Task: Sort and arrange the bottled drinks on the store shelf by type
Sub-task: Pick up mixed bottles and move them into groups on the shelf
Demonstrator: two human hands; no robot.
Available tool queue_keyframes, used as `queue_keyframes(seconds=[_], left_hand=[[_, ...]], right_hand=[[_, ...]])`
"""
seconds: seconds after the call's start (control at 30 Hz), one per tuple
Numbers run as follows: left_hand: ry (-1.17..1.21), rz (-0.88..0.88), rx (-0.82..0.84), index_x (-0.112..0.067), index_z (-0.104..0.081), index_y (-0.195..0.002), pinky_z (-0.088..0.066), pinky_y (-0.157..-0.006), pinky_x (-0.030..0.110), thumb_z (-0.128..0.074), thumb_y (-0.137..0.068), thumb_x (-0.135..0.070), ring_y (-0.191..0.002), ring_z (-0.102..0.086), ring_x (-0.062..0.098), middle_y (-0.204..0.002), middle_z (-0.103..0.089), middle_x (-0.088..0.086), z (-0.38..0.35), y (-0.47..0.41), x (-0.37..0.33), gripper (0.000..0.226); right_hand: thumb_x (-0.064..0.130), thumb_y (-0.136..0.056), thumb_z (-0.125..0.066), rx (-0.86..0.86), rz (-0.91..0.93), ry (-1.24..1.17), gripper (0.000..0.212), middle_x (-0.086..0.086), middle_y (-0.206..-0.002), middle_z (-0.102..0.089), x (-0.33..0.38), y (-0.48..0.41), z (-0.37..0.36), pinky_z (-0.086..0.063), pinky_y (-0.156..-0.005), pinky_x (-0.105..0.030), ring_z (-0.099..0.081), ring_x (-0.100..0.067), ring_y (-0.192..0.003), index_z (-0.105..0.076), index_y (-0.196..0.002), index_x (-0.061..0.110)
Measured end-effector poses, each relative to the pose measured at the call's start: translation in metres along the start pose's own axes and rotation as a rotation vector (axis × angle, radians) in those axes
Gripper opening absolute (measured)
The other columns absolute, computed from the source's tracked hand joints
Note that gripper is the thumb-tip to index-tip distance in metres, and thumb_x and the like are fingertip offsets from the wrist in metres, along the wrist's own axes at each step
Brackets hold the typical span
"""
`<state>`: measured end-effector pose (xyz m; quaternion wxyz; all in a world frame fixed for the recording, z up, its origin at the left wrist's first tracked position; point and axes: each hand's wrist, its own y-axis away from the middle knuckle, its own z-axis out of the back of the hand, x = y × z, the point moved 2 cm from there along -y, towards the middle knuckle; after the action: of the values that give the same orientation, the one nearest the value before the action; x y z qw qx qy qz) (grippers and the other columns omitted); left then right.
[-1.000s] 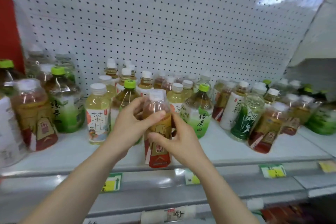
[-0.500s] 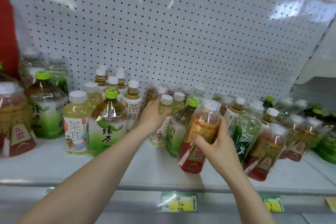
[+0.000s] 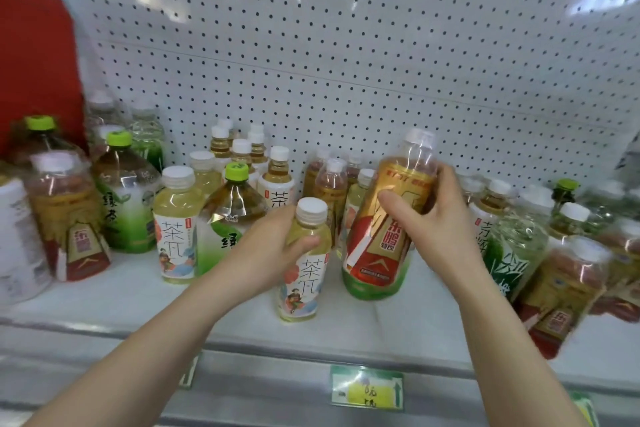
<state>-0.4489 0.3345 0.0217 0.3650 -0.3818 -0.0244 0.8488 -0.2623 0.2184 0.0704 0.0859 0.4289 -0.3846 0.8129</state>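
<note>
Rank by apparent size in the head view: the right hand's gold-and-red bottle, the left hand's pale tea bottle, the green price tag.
Largest: gold-and-red bottle.
Middle: pale tea bottle.
Smallest: green price tag, even though it is nearest the camera.

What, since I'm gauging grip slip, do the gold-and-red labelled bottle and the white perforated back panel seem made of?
Gold-and-red labelled bottle: clear glossy plastic, likely; see-through neck, shiny film label. White perforated back panel: probably painted metal; even hole rows, glare streaks.

left hand [image 3: 268,255] pulled the pale tea bottle [image 3: 304,282] forward, right hand [image 3: 441,218] raised the gold bottle [image 3: 379,255].
</note>
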Motion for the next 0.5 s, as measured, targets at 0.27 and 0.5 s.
queue_keyframes(seconds=[0.27,0.5], left_hand=[[0.065,0.037,-0.061,-0.029,-0.050,-0.135,-0.050,-0.101,0.043,-0.064,-0.088,-0.043,-0.120,-0.056,0.011,-0.133,-0.059,-0.010,0.007,0.014,0.008,0.051],[0.079,0.019,-0.128,-0.028,-0.048,-0.138,-0.048,-0.101,0.041,-0.063,-0.089,-0.043,-0.120,-0.056,0.010,-0.133,-0.059,-0.009,0.004,0.018,0.008,0.054]], right_hand=[[0.044,-0.065,-0.082,0.105,0.053,0.091,0.083,0.015,-0.089,-0.068,0.031,-0.088,-0.027,-0.061,-0.069,-0.028,-0.072,-0.003,-0.073,-0.027,-0.127,0.043],[0.054,-0.059,-0.088,0.385,-0.019,0.606,0.086,-0.002,-0.109,-0.060,0.005,-0.104,-0.076,-0.043,-0.064,-0.032,-0.057,-0.021,-0.095,-0.042,-0.121,0.014]])
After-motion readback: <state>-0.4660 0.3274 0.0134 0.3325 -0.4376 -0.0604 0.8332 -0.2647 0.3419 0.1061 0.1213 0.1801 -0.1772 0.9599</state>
